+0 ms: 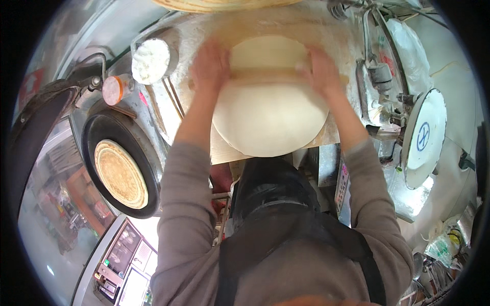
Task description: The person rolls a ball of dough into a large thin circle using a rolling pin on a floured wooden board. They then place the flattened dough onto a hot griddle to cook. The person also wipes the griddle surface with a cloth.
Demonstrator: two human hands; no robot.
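Observation:
A wide, thin round of pale dough lies on the floured wooden board in front of me, its near edge reaching over the board's front edge. Across its far half runs a wooden rolling pin, smeared by motion. My left hand is closed on the pin's left end and my right hand on its right end. Both hands are blurred, so single fingers are hard to make out. Dough shows on the far and near sides of the pin.
At left stand a container of white flour, a jar with an orange rim and a black round pan holding a browned flatbread. On the right are metal fittings and a white enamel lid with a blue mark.

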